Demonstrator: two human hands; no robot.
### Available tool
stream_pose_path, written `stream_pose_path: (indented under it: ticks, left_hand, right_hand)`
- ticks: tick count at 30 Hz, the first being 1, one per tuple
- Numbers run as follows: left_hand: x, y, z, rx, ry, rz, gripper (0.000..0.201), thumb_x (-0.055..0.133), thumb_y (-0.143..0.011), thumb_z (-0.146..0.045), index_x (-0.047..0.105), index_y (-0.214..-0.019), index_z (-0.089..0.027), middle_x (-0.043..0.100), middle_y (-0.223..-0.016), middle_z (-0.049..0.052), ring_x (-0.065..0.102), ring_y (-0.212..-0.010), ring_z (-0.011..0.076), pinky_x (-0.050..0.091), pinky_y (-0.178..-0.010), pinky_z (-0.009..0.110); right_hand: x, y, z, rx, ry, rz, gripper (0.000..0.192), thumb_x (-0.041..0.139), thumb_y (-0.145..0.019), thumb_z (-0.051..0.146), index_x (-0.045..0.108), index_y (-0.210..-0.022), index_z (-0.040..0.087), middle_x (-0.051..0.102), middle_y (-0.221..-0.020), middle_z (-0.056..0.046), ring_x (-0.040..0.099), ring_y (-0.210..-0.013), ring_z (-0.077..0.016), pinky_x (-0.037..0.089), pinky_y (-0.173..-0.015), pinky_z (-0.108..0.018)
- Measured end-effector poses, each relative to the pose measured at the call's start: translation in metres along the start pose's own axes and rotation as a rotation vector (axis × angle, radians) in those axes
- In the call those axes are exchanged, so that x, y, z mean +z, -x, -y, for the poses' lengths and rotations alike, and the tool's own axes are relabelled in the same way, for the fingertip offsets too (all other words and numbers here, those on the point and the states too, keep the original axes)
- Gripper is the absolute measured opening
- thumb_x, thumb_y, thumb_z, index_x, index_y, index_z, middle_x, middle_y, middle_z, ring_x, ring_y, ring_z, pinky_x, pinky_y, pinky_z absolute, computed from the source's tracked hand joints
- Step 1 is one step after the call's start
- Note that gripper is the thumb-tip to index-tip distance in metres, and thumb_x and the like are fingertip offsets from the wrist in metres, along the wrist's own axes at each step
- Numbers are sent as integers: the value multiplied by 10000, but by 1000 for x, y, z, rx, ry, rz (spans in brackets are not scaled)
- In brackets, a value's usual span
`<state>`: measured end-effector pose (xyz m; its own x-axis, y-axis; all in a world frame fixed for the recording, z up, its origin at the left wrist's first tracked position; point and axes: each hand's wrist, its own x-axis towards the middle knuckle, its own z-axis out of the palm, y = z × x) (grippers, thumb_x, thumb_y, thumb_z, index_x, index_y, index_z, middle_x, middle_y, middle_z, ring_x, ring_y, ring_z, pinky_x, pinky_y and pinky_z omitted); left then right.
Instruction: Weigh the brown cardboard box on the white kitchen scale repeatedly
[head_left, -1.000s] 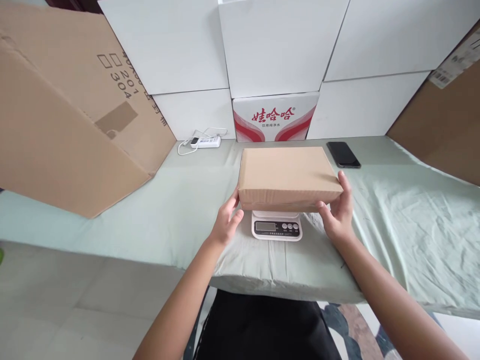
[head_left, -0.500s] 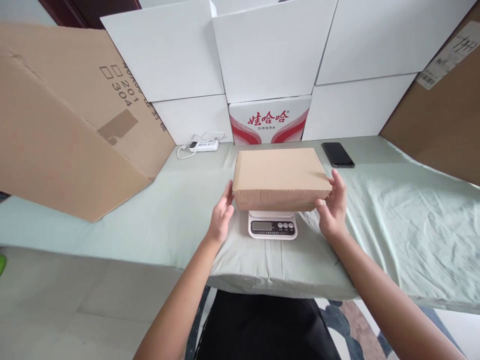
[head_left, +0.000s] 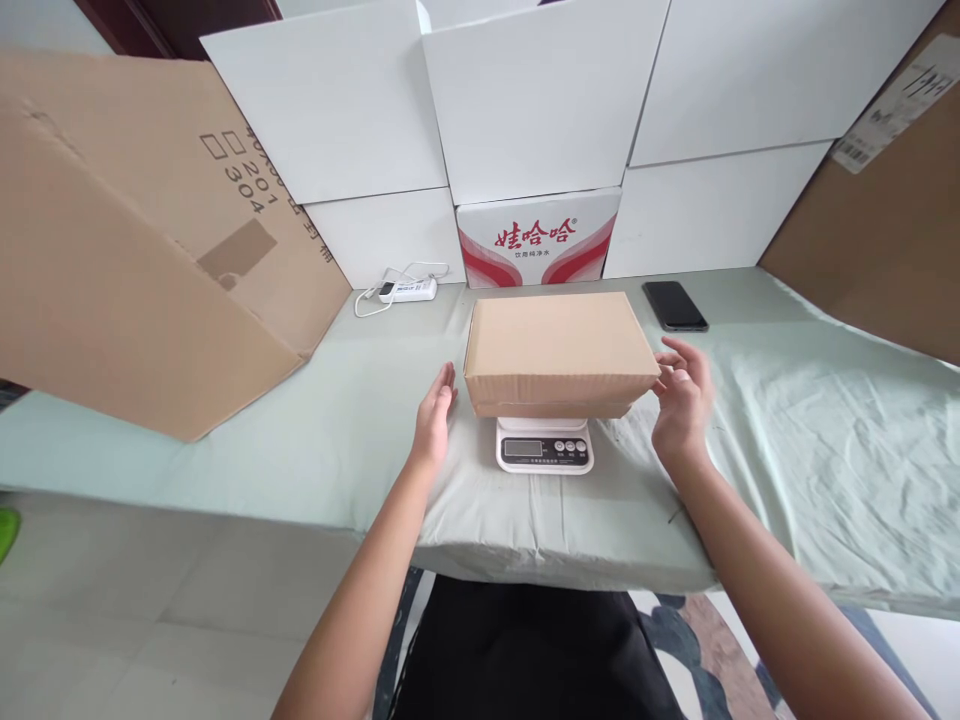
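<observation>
Head view: our left hand (head_left: 435,425) and right hand (head_left: 681,400) hover open, holding nothing, flanking the box (head_left: 556,350) at frame centre; it rests on the scale (head_left: 544,448), long axis left-right.

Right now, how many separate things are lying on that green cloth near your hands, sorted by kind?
Small cardboard box, resting on the scale: 1
Kitchen scale: 1
Black phone: 1
White power strip with cord: 1
Total: 4
Left hand and right hand are open beside the box, holding nothing.
</observation>
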<state>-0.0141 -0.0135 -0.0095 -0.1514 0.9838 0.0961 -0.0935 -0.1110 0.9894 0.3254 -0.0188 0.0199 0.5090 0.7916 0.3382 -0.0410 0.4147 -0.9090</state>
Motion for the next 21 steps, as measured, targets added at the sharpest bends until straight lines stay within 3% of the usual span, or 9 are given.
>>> stream_pose_path:
  ticks: [7, 21]
  left_hand:
    - [-2, 0, 1, 25, -41, 18, 933, 651, -957, -795, 572, -1691, -224, 464, -1863, 133, 378, -1781, 373, 346, -1481, 562]
    - [-1, 3, -6, 40, -83, 53, 972, 636, -951, -842, 554, -1707, -236, 448, -1873, 122, 378, -1781, 381, 334, -1485, 568]
  right_hand:
    - [-3, 0, -8, -55, 75, 54, 477, 705, -877, 587, 761, -1258, 304, 660, -1004, -29, 668, -912, -217, 565, -786, -381]
    - [-5, 1, -11, -90, 120, 117, 525, 684, -926, 700, 775, -1250, 297, 704, -1004, -35, 678, -897, -222, 565, -784, -373]
